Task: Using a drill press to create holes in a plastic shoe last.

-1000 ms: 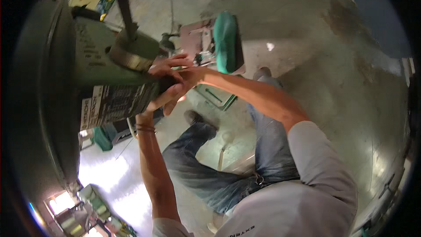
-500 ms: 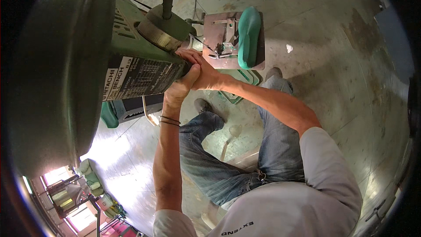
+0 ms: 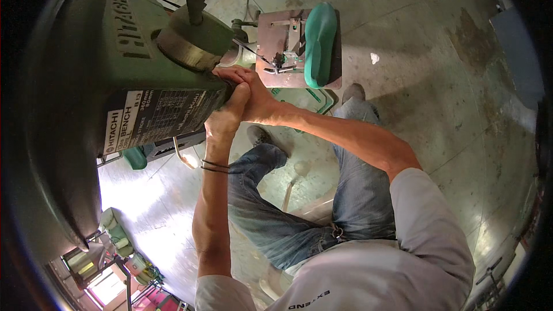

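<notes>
The floor [image 3: 147, 207] is washed out by glare at lower left, the green machine [image 3: 124, 75] is dimmed by shadow, and the outer view is bowed.

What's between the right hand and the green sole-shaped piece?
In the head view, part of the brown board and its metal fixture show between the right hand and green sole-shaped piece.
</notes>
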`<state>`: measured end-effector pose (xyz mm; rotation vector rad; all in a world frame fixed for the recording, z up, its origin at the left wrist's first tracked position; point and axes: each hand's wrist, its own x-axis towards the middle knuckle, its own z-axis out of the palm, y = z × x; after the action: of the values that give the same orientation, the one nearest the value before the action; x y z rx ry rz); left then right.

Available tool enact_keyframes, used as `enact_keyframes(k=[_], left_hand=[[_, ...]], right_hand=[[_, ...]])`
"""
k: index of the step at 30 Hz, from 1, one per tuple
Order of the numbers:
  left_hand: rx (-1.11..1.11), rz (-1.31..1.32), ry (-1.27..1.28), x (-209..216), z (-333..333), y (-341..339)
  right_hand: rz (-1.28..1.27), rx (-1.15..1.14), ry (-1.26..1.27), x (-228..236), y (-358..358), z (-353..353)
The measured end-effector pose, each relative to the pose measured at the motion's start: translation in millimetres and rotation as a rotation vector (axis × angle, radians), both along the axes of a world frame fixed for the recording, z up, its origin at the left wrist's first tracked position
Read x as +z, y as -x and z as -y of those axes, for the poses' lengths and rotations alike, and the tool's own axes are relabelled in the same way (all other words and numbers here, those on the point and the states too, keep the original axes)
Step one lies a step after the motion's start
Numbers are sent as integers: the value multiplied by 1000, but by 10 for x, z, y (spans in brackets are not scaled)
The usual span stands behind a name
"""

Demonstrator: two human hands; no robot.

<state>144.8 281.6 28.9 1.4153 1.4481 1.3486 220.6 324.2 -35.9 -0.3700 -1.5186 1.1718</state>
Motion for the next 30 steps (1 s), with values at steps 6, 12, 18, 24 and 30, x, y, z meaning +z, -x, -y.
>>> enact_keyframes(k=[6,12,18,24,30], left_hand=[[21,-157,-15,-41,43,101],[-78,-679,-193,87,63,80],[170,-182,-123,123,68,-163],[124,26,77,143,27,-100],[178,222,65,169,-5,-232]], right_hand=[[146,63,-17,-43,5,-30],[512,42,-220,-63,-506,-146],[1269,-389,-354,-821,-441,-167],[1238,-511,-403,-1108,-212,-338],[547,-317,381,-586,-543,-259]])
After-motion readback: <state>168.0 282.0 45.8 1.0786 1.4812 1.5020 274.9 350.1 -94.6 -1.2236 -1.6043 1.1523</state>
